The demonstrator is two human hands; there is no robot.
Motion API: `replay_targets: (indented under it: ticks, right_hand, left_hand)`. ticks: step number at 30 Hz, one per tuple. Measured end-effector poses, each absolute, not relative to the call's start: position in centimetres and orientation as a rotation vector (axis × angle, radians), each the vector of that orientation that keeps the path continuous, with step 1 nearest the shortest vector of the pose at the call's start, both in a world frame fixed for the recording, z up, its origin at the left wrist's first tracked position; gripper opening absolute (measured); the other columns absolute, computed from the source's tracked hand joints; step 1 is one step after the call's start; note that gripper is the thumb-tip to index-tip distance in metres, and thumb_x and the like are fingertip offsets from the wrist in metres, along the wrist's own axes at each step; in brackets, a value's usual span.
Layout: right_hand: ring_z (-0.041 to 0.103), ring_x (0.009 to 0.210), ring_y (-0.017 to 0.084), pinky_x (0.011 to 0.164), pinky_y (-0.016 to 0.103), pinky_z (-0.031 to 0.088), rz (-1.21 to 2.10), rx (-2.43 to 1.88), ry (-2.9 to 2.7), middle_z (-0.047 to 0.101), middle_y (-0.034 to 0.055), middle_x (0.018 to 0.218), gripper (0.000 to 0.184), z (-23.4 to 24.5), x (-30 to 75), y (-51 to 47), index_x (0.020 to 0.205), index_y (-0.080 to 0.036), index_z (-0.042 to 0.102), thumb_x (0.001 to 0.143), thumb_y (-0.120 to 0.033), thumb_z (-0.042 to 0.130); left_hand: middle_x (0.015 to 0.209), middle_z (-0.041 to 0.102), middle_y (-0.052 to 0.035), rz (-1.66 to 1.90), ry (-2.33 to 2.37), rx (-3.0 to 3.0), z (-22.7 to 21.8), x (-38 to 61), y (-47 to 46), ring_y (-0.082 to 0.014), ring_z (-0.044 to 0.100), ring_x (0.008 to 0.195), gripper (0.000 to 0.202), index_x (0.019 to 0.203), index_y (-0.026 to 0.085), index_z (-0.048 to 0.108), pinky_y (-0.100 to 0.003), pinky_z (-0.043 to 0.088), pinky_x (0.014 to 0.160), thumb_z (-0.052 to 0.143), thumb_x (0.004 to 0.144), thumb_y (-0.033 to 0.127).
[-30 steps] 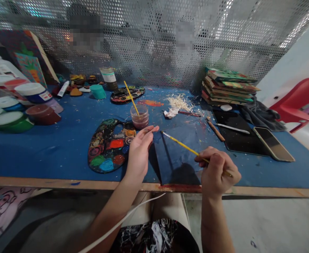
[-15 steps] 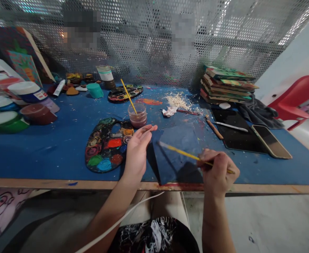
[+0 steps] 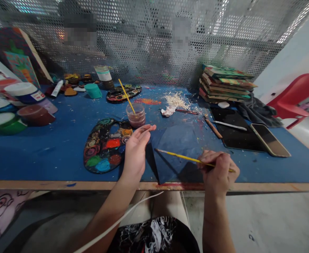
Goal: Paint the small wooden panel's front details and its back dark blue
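My right hand (image 3: 218, 172) is closed around a thin yellow paintbrush (image 3: 182, 157), whose tip rests low on a dark blue painted board (image 3: 175, 147) at the table's front edge. My left hand (image 3: 136, 151) is held up on its edge along the board's left side, fingers stretched out and together, palm facing right. A paint-smeared palette (image 3: 104, 144) lies just left of that hand. Behind it stands a small plastic cup (image 3: 136, 116) of murky water with another yellow brush in it.
Paint tubs (image 3: 17, 102) crowd the far left. A second palette (image 3: 123, 93), a teal cup (image 3: 92, 90) and a jar sit at the back. Stacked painted boards (image 3: 226, 84), a black tablet (image 3: 235, 133) and a phone (image 3: 270, 140) lie right. A red chair (image 3: 299, 96) stands beyond.
The brush in my right hand has swung down and leftward, its tip dropping from the board's upper part to its lower left. My left hand has stayed put.
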State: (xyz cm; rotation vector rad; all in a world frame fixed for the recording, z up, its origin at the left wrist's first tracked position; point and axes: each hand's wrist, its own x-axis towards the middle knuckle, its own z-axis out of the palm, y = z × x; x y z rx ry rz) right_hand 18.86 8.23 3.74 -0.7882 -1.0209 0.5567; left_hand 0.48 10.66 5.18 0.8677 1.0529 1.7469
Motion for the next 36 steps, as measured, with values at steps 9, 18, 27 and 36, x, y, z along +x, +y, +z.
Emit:
replay_targets:
  ticks: [9,18,27,36]
  right_hand:
    - [0.053,0.044,0.009,0.041,0.022,0.038,0.550,-0.744,-1.009,0.060,-0.0010,0.053,0.037,3.2,19.1,8.0,0.064,-0.017,0.066,0.095,-0.031,0.052]
    - [0.054,0.044,0.010,0.041,0.024,0.040,0.594,-0.732,-1.043,0.061,-0.0002,0.054,0.035,2.7,19.4,7.5,0.067,-0.017,0.068,0.094,-0.031,0.052]
    - [0.051,0.042,0.010,0.042,0.024,0.040,0.631,-0.663,-1.040,0.058,-0.0011,0.050,0.039,2.5,19.8,7.4,0.061,-0.017,0.065,0.095,-0.029,0.049]
    - [0.052,0.043,0.010,0.041,0.024,0.039,0.588,-0.689,-1.002,0.059,-0.0003,0.052,0.037,2.2,20.1,7.3,0.066,-0.017,0.068,0.095,-0.032,0.051]
  left_hand:
    - [0.106,0.073,-0.0070,1.752,1.046,0.867,5.1,0.5,10.7,-0.0207,0.064,0.113,0.026,0.098,0.018,0.065,-0.037,0.040,0.109,0.072,0.074,0.025]
    - [0.106,0.073,-0.0069,1.752,1.047,0.877,5.2,0.5,10.7,-0.0208,0.063,0.114,0.024,0.097,0.019,0.064,-0.038,0.039,0.109,0.070,0.075,0.024]
    - [0.106,0.073,-0.0067,1.750,1.051,0.877,5.2,0.5,10.7,-0.0206,0.064,0.113,0.023,0.097,0.019,0.064,-0.038,0.039,0.110,0.070,0.075,0.024]
    - [0.107,0.073,-0.0073,1.738,1.056,0.875,5.2,0.6,10.8,-0.0209,0.063,0.114,0.023,0.098,0.018,0.063,-0.039,0.039,0.110,0.070,0.076,0.024]
